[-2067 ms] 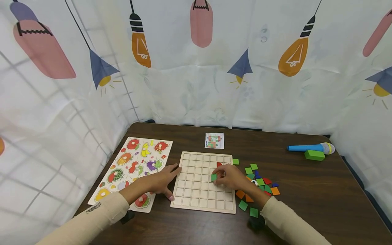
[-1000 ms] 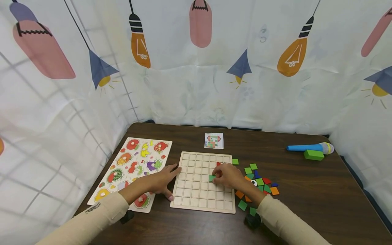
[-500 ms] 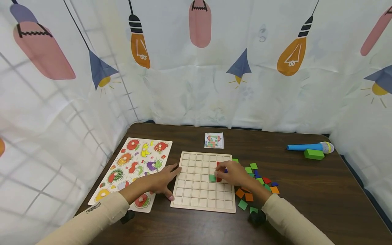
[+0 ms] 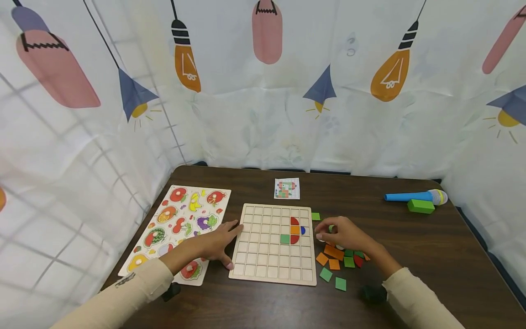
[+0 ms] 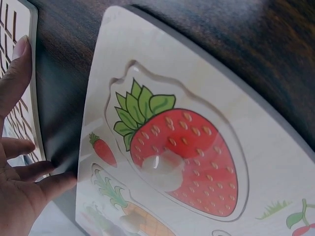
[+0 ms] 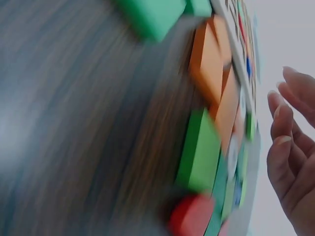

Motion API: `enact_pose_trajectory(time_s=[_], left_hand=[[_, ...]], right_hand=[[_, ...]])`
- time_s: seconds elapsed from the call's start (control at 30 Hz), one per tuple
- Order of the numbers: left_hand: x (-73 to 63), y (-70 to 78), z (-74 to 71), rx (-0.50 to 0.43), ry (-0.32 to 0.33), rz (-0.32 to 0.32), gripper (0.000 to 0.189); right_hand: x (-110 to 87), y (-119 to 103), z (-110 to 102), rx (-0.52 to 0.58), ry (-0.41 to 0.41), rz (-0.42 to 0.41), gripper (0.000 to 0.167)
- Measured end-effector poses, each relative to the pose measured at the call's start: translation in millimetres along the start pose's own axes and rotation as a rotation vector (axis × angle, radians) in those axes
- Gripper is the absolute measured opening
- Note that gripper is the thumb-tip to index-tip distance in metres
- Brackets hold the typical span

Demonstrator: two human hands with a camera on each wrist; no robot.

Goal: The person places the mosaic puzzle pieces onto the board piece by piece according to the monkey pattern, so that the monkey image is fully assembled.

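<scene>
My left hand (image 4: 220,244) rests along the left edge of a pale wooden grid board (image 4: 263,265), thumb near its lower corner and fingers spread; the left wrist view shows those fingers extended beside the board (image 5: 34,98). On the board's right half sit a green square (image 4: 285,239), two red curved pieces (image 4: 294,239), an orange square (image 4: 294,230) and a blue half-round piece (image 4: 303,230). My right hand (image 4: 345,235) hovers over the loose blocks just right of the board. Its fingers (image 6: 283,123) are loosely bent with nothing visible between them.
Loose blocks spread right of the board: orange (image 4: 334,251), green (image 4: 340,283) and red (image 4: 358,261). A fruit puzzle board (image 4: 168,242) lies left, partly under my left forearm. A pattern card (image 4: 287,188) lies behind the grid. A toy microphone (image 4: 411,198) and green block (image 4: 421,206) are back right.
My right hand pinched a green square, set it on the grid and let go. It then moved right, over the loose blocks, uncovering the other pieces on the grid. My left hand stays put.
</scene>
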State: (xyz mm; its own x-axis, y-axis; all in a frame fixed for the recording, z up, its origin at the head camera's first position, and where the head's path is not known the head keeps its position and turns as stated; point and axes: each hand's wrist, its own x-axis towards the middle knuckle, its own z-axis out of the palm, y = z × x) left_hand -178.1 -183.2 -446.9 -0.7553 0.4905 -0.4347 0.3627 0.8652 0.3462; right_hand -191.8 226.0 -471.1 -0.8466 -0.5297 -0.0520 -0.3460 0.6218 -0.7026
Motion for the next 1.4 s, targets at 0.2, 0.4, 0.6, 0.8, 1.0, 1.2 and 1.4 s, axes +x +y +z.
enact_pose_trajectory(time_s=[0.2,0.4,0.6,0.8,1.0,1.2,1.4], left_hand=[[0.5,-0.3,0.6,0.003,-0.002,-0.004,0.111],[0.2,-1.1,0.8,0.001,-0.001,-0.004,0.111],[-1.3,-0.3,0.0,-0.009,-0.002,-0.004,0.111],[-1.8,1.1,-0.2,-0.023,-0.002,-0.002,0.110],[-1.5,0.7,0.6,-0.021,-0.002,-0.006,0.110],[-1.1,0.4,0.7,-0.015,-0.003,-0.008,0.111],[-0.8,-0.2,0.8,-0.014,-0.003,-0.005,0.110]], right_hand=[[-26.6,21,-16,-0.055,0.015,-0.007,0.017],[-39.7,31,-21,-0.117,-0.026,-0.014,0.017],[-39.0,32,-20,-0.131,-0.022,-0.022,0.013],[-38.3,31,-19,-0.134,-0.009,-0.007,0.005],[-37.7,30,-22,-0.132,-0.024,0.018,0.011],[-37.6,30,-24,-0.140,-0.058,0.015,0.017],[-37.7,30,-28,-0.169,-0.084,0.005,0.022]])
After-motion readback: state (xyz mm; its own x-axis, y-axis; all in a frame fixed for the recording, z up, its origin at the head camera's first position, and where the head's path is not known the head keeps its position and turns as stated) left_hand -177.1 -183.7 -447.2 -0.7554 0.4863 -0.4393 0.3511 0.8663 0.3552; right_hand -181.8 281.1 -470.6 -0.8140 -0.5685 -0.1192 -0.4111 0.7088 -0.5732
